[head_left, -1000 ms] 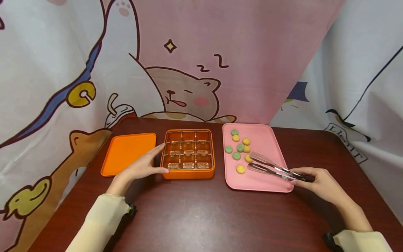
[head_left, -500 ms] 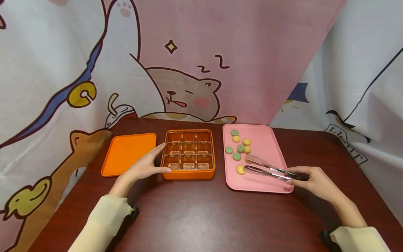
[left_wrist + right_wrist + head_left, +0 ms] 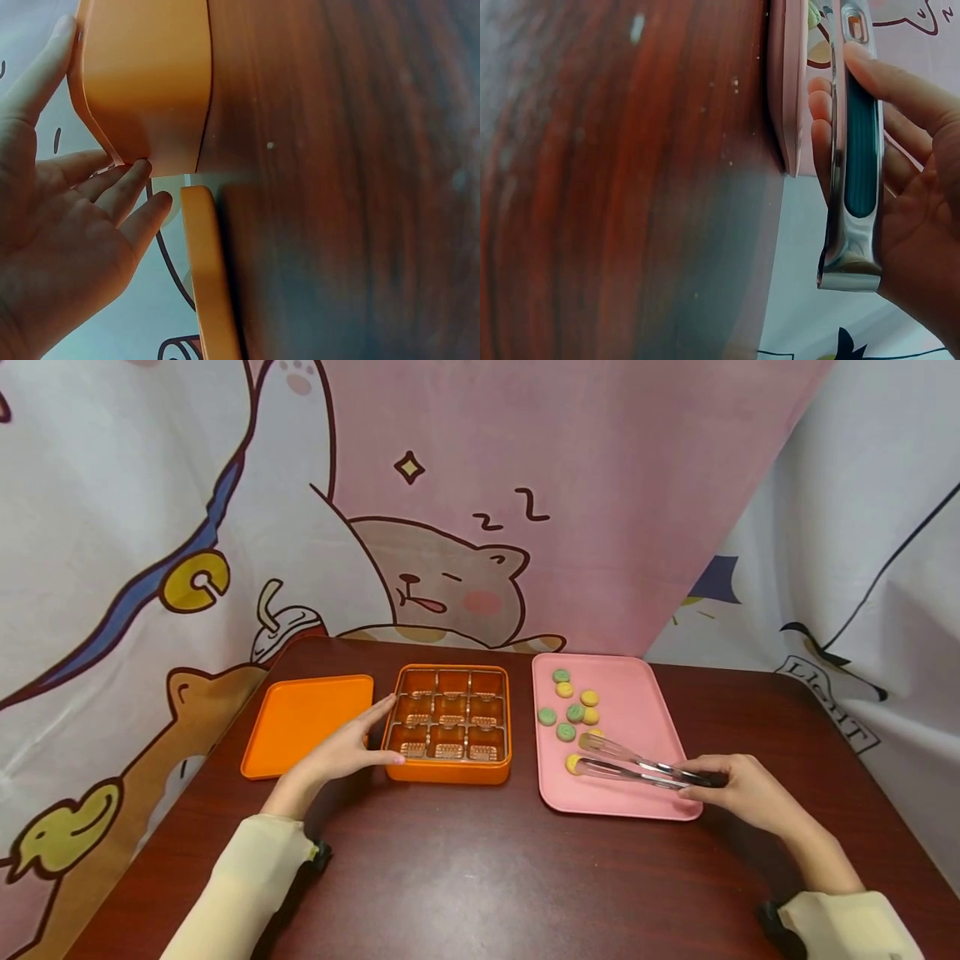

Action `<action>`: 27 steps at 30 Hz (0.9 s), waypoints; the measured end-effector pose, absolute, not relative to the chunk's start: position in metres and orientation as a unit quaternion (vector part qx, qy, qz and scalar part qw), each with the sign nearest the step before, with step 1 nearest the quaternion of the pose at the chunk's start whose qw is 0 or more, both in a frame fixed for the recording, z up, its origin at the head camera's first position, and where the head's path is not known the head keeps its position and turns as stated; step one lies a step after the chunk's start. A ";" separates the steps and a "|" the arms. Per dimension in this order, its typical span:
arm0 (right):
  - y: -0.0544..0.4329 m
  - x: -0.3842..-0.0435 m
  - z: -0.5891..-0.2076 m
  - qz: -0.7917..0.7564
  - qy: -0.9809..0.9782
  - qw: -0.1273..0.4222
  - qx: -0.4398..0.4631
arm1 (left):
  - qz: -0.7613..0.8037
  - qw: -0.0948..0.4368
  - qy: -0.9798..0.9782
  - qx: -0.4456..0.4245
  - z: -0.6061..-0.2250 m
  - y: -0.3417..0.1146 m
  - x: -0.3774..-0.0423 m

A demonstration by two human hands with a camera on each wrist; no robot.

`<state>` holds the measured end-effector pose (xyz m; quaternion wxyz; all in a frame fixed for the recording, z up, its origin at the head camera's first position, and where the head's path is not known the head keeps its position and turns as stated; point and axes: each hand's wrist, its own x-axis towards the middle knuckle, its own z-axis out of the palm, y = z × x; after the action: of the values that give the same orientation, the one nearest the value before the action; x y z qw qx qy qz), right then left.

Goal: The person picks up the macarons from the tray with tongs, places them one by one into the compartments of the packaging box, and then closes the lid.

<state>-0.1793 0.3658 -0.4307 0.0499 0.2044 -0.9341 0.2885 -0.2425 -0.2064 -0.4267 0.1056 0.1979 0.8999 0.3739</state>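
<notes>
My right hand point(image 3: 757, 793) grips the dark handle of metal tongs point(image 3: 651, 774) over the pink tray point(image 3: 630, 693). The tongs' tips are parted. Their lower tip is at a yellow button-shaped piece point(image 3: 572, 764), and the upper tip partly covers another yellow one. Contact there cannot be told. In the right wrist view, thumb and fingers press the tongs' handle point(image 3: 861, 142) from both sides. My left hand point(image 3: 341, 756), fingers fairly straight, rests on the left side of the orange box point(image 3: 450, 772), thumb at its front corner. A clear divider with several compartments point(image 3: 450, 706) lines the box.
Several green point(image 3: 566, 732) and yellow pieces point(image 3: 589, 698) lie on the tray's left half. An orange lid-like tray point(image 3: 307, 722) lies left of the box. The dark wooden table point(image 3: 480, 868) extends in front; a printed curtain point(image 3: 600, 485) hangs behind.
My right hand has shifted left with the tongs, bringing their tips from the tray's middle to the front yellow piece. My left hand has stayed at the box.
</notes>
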 end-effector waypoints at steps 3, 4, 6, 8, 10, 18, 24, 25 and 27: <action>0.365 -0.181 -0.431 0.282 -0.938 0.042 0.197 | 0.375 0.108 0.899 0.202 -0.427 -0.207 -0.243; 0.365 -0.181 -0.432 0.280 -0.939 0.038 0.197 | 0.376 0.109 0.898 0.202 -0.427 -0.207 -0.243; 0.365 -0.182 -0.431 0.277 -0.940 0.032 0.195 | 0.379 0.110 0.896 0.202 -0.427 -0.207 -0.243; 0.364 -0.183 -0.430 0.273 -0.941 0.029 0.197 | 0.381 0.110 0.896 0.201 -0.426 -0.207 -0.243; 0.363 -0.184 -0.429 0.268 -0.943 0.025 0.198 | 0.383 0.110 0.895 0.200 -0.426 -0.207 -0.242; 0.359 -0.184 -0.427 0.243 -0.946 0.046 0.209 | 0.379 0.111 0.896 0.202 -0.427 -0.207 -0.242; 0.358 -0.184 -0.427 0.235 -0.945 0.066 0.216 | 0.377 0.109 0.896 0.206 -0.428 -0.207 -0.243; 0.358 -0.184 -0.427 0.235 -0.945 0.069 0.216 | 0.378 0.109 0.896 0.207 -0.428 -0.207 -0.243; 0.358 -0.184 -0.428 0.234 -0.945 0.071 0.215 | 0.379 0.109 0.895 0.207 -0.428 -0.208 -0.243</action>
<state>-0.1842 0.3578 -0.4277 0.0706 0.2148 -0.9454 0.2345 -0.2431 -0.2077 -0.4283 0.1089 0.2074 0.8953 0.3788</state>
